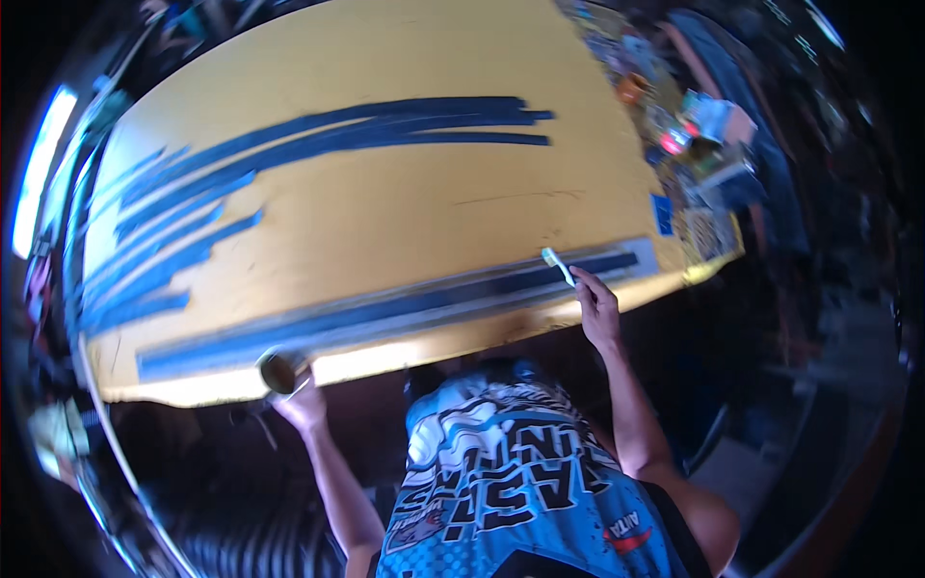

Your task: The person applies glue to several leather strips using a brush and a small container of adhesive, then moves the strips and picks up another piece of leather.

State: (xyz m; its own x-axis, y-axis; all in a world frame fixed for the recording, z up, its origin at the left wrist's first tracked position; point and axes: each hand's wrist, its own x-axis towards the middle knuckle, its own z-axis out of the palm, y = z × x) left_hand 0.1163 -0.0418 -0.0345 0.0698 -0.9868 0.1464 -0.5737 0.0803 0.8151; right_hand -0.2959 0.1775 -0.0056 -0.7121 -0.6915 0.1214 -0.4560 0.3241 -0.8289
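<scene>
My right hand (598, 307) pinches the handle of a white toothbrush (560, 267). Its bristle head points away from me, over the right part of a long dark blue strip (405, 306). That strip lies along a grey backing (647, 253) near the table's front edge. At the left, my left hand (303, 406) is closed around a round cup-like container (277, 371), its dark mouth facing up; what is inside cannot be made out. The container is at the front edge, close to the strip's left part.
Several longer blue strips (433, 115) lie across the yellow tabletop (405, 209), with shorter ones (173, 260) at the left. Small blurred items, among them an orange container (631, 88), crowd the right edge near a yellow tray (712, 235). A small blue piece (660, 214) lies beside them.
</scene>
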